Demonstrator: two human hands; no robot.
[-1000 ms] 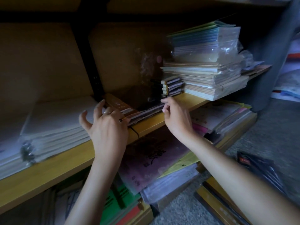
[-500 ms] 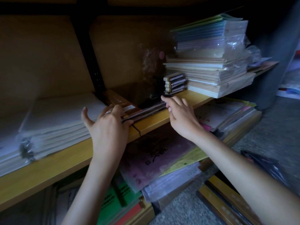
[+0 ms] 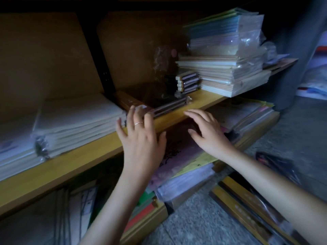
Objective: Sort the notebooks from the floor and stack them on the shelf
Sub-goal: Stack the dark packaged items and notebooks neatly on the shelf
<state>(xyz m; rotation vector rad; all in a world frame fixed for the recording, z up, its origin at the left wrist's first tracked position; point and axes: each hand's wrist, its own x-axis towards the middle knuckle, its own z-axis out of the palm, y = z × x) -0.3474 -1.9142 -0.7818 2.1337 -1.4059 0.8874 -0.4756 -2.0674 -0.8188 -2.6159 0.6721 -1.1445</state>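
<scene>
A low stack of dark notebooks [image 3: 169, 103] in clear wrap lies flat on the yellow wooden shelf [image 3: 200, 101]. My left hand [image 3: 141, 138] is spread in front of the stack's left corner, fingertips at its near edge, a ring on one finger. My right hand [image 3: 207, 131] hovers with straight fingers just below the shelf's front edge, off the notebooks. Both hands hold nothing. More notebooks [image 3: 247, 209] in dark and yellow covers lie on the floor at the lower right.
A tall wrapped pile of notebooks [image 3: 228, 55] fills the shelf's right end, with small dark booklets [image 3: 188, 82] beside it. White paper bundles [image 3: 74, 121] lie at the left. Pink and yellow folders [image 3: 187, 152] fill the lower shelf. A black upright [image 3: 104, 73] divides the back panel.
Both hands have drawn back from the dark notebook stack. My right hand dropped from the stack's right end to below the shelf edge, and my left hand opened wider.
</scene>
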